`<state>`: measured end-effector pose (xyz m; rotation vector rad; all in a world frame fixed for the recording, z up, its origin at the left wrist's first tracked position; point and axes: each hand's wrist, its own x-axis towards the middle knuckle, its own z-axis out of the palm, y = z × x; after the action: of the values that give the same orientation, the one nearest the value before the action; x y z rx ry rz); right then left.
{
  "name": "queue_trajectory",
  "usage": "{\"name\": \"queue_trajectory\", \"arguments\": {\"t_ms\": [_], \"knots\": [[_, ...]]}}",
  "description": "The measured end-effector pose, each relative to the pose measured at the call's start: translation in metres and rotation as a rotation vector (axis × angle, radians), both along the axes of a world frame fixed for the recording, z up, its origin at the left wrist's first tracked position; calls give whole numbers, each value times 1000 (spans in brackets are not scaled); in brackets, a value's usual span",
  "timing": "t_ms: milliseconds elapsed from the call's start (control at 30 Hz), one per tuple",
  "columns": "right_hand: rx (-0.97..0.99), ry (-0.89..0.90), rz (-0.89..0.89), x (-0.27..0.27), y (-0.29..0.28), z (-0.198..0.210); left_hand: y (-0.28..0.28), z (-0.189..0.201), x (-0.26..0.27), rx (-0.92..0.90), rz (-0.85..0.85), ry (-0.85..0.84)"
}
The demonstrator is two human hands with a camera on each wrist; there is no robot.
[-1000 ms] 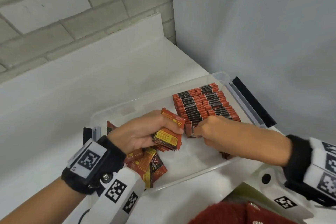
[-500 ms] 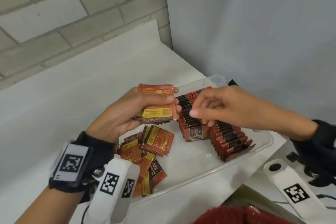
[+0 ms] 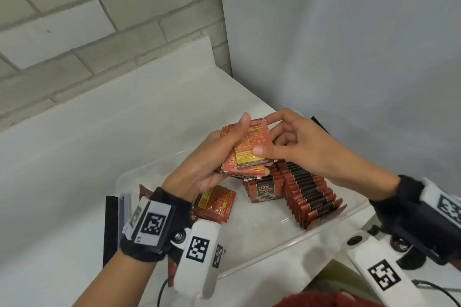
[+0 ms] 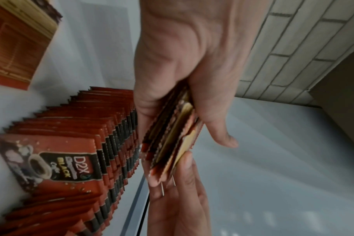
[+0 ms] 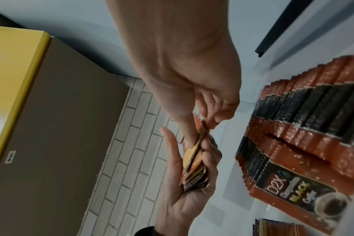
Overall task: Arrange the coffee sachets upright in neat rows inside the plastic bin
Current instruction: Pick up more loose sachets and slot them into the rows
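My left hand (image 3: 219, 159) holds a fanned stack of red and yellow coffee sachets (image 3: 245, 154) above the clear plastic bin (image 3: 264, 234). My right hand (image 3: 287, 142) pinches the top sachet of that stack between thumb and forefinger. The same stack of sachets (image 4: 170, 140) shows edge-on in the left wrist view, and again as the stack (image 5: 194, 161) in the right wrist view. Two upright rows of sachets (image 3: 304, 192) stand in the bin's right half. Loose sachets (image 3: 214, 202) lie flat at its left end, partly hidden by my left wrist.
The bin sits on a white counter (image 3: 99, 152) in a corner, with a brick wall (image 3: 99, 20) behind and a pale panel (image 3: 349, 45) to the right. A black lid part (image 3: 111, 229) lies left of the bin. A yellow and brown cabinet (image 5: 40, 111) shows in the right wrist view.
My left hand lifted the sachet stack out of the bin. My right hand left the upright rows, rose and took hold of the top sachet.
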<state>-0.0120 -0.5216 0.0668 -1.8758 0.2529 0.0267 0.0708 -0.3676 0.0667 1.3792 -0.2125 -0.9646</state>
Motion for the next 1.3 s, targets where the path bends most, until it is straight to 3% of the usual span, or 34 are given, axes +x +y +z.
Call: {"name": "queue_trajectory", "arguments": {"t_ms": [133, 233, 433, 700, 833, 967, 1033, 1167, 1300], "knots": [[11, -36, -20, -1, -4, 1, 1, -6, 3, 14, -49, 54], [66, -177, -57, -5, -5, 11, 3, -9, 4, -2, -85, 114], [-42, -307, -17, -9, -6, 17, 5, -9, 5, -111, -127, 226], [-195, -321, 70, -13, -8, 13, 6, -12, 8, -253, -79, 168], [-29, -262, 13, -13, -14, 17, 5, -10, 11, -304, 123, 110], [244, -17, -96, -14, -7, 19, 5, -9, 10, -353, 186, 75], [270, 44, -79, -14, -3, 16, 5, -10, 10, -377, 202, 70], [234, 66, -70, -10, 2, 10, 4, -14, 10, -424, 192, 61], [401, 34, -101, -6, -1, 13, 4, -16, 11, -437, 220, 46]]}}
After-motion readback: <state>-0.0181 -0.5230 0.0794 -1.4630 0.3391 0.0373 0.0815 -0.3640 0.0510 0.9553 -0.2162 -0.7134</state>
